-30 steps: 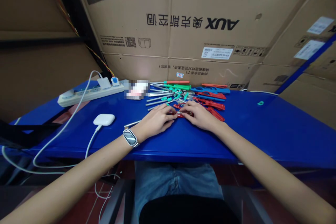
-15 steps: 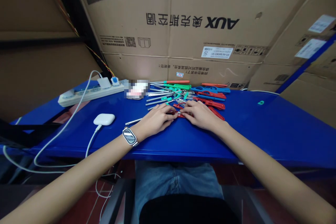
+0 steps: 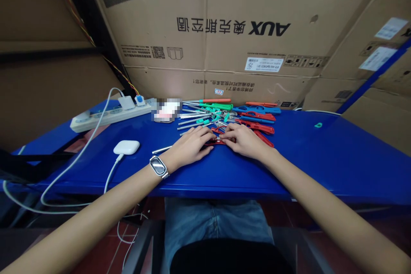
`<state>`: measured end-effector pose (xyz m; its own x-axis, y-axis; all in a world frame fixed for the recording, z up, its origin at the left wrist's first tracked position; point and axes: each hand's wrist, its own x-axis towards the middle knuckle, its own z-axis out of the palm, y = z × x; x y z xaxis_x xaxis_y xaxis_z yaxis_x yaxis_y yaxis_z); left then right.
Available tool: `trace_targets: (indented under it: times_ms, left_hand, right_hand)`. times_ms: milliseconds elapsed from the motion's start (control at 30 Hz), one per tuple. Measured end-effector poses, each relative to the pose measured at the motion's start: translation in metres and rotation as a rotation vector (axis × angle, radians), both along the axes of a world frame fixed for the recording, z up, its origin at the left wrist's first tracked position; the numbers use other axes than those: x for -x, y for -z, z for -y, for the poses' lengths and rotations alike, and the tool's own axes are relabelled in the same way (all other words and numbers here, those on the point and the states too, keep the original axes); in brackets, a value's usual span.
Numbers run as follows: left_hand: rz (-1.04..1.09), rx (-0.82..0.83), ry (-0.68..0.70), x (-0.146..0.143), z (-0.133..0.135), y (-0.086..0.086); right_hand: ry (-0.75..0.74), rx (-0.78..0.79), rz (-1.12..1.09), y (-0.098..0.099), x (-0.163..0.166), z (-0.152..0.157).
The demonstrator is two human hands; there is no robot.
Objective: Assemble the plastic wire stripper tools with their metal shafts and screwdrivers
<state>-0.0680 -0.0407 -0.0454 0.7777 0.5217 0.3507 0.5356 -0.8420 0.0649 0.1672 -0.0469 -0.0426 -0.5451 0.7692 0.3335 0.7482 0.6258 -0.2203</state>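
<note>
Both my hands rest on the blue table (image 3: 321, 158) and meet over a small red-handled screwdriver (image 3: 218, 141). My left hand (image 3: 189, 147), with a watch (image 3: 159, 166) on its wrist, pinches the tool's left end, fingers curled. My right hand (image 3: 245, 141) grips its right end with bent fingers. A metal shaft (image 3: 161, 150) sticks out to the left from under my left hand. Just behind my hands lies a pile of screwdrivers (image 3: 231, 113) with red, green, blue and orange handles and loose metal shafts.
A white power strip (image 3: 109, 114) with plugged chargers lies at the back left. A white earbud case (image 3: 126, 147) on a cable sits left of my hands. A small teal piece (image 3: 318, 125) lies to the right. Large cardboard boxes (image 3: 224, 30) stand behind the table.
Both hands stay together on the red tool, with only slight finger shifts. The view has drifted a little.
</note>
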Motion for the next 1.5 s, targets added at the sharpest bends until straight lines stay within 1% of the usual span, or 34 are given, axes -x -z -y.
trace_targets:
  times_ms: [267,500,633,700,833,967,1067,1167,1333,1400,1500]
  left_hand:
    - [-0.049,-0.040,-0.006,-0.003,-0.002,0.001]
    - [-0.016,-0.025,0.006,-0.001,0.000,-0.002]
    - [0.077,0.030,-0.062,0.008,-0.005,-0.005]
    - [0.095,0.090,-0.081,0.015,-0.010,-0.007]
    - [0.080,0.243,-0.021,0.027,-0.017,-0.010]
    - [0.087,0.247,0.011,0.027,-0.019,-0.010]
    - [0.091,0.227,0.025,0.026,-0.019,-0.008]
    - [0.090,0.203,0.020,0.025,-0.019,-0.006]
    - [0.055,0.156,0.006,0.024,-0.020,-0.003]
    - [0.045,0.139,0.002,0.024,-0.020,-0.004]
    - [0.038,0.142,0.003,0.026,-0.020,-0.005]
  right_hand:
    - [-0.001,-0.006,-0.016,0.001,0.000,0.000]
    - [0.008,0.006,0.009,-0.002,0.002,0.001]
    - [0.004,0.008,0.017,-0.004,0.001,0.000]
    - [-0.007,0.016,0.011,-0.004,-0.001,-0.001]
    - [-0.041,0.037,0.009,-0.004,-0.006,-0.003]
    - [-0.038,0.040,0.043,-0.006,-0.008,-0.001]
    - [0.001,-0.026,0.051,-0.010,0.000,0.001]
    - [0.002,-0.075,0.038,-0.017,0.017,-0.002]
    - [-0.034,0.062,0.143,-0.022,0.045,-0.016]
    - [-0.045,0.079,0.157,-0.020,0.049,-0.020]
    - [-0.067,0.075,0.118,-0.016,0.047,-0.021]
